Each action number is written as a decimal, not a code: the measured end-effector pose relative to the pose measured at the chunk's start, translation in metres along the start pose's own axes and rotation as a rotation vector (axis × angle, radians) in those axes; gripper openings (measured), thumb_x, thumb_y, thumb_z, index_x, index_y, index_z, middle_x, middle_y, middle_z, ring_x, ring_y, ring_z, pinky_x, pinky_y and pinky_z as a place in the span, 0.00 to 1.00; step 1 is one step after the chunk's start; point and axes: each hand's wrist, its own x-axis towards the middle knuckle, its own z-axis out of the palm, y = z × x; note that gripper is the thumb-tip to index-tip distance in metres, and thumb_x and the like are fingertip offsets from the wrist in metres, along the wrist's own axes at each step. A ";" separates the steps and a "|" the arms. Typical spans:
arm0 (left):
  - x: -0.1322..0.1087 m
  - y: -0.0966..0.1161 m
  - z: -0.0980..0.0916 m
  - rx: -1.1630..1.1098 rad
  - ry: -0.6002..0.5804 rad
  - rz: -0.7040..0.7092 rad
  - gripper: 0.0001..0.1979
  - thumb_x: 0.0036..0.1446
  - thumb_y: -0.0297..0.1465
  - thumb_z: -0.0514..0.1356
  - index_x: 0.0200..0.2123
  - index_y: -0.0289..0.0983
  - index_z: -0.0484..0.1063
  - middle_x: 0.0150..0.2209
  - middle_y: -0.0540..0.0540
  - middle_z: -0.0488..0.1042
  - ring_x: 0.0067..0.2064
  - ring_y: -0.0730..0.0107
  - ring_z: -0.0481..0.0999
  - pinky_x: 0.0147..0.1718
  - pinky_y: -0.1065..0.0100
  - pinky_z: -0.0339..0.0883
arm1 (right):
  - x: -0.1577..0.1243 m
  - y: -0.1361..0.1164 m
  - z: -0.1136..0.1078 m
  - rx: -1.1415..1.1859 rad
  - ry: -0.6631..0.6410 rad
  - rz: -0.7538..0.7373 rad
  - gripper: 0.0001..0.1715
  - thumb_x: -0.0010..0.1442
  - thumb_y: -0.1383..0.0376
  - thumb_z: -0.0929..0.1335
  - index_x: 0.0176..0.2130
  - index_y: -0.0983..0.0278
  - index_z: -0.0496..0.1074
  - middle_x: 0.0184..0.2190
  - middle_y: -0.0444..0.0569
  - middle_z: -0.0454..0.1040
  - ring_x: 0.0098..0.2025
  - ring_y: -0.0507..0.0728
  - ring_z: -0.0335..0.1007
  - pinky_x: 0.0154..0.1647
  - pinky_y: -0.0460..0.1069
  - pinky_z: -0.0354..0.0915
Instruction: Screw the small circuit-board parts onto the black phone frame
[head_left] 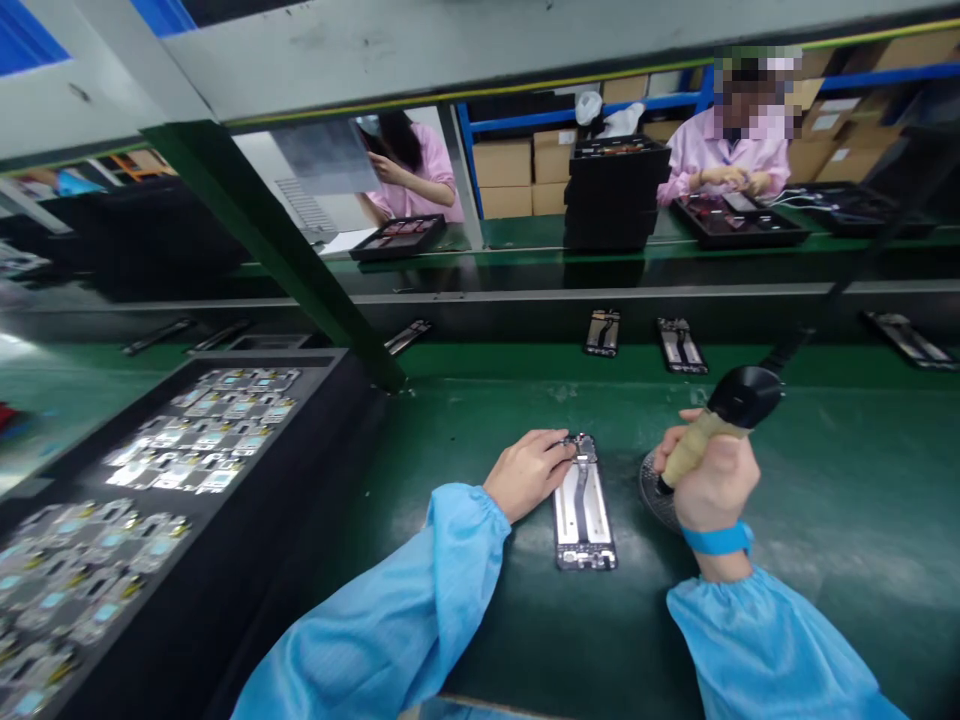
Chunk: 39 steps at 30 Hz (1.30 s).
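Note:
An opened phone frame (585, 505) lies on the green bench, its pale inner plate up and a dark ribbon cable running down it. My left hand (529, 472) grips its upper left edge, with fingertips over the small parts at the top. In my right hand (716, 478) is an electric screwdriver (694, 448), with a tape-wrapped body and a black upper end, held at a slant. Its lower tip is over a round dark dish (654, 492), partly hidden by that hand. What the dish contains is too small to make out.
At left stands a black foam tray (330, 365) bearing several circuit boards. More phone frames (681, 346) lie along the bench's far side. A green post (285, 250) slants down behind the tray. Across the line, two people in pink work beside stacked black trays (611, 195).

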 end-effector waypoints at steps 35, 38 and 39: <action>-0.011 0.055 -0.001 -0.141 -0.169 0.130 0.14 0.76 0.36 0.60 0.60 0.44 0.80 0.66 0.42 0.76 0.57 0.55 0.76 0.55 0.54 0.77 | -0.011 -0.004 0.020 -0.036 -0.078 -0.007 0.41 0.65 0.28 0.61 0.44 0.61 0.70 0.20 0.41 0.67 0.16 0.56 0.65 0.18 0.53 0.64; -0.012 0.055 0.000 -0.141 -0.161 0.128 0.14 0.76 0.37 0.60 0.60 0.44 0.80 0.66 0.42 0.76 0.57 0.55 0.77 0.54 0.54 0.77 | -0.013 -0.003 0.020 -0.053 -0.091 -0.005 0.41 0.65 0.28 0.61 0.45 0.61 0.70 0.21 0.41 0.67 0.16 0.57 0.65 0.19 0.53 0.65; -0.012 0.055 0.000 -0.141 -0.161 0.127 0.14 0.76 0.37 0.60 0.60 0.44 0.80 0.66 0.42 0.76 0.57 0.55 0.77 0.54 0.54 0.77 | -0.013 -0.002 0.019 -0.054 -0.094 -0.007 0.41 0.65 0.28 0.61 0.45 0.61 0.70 0.21 0.41 0.68 0.17 0.57 0.66 0.19 0.54 0.65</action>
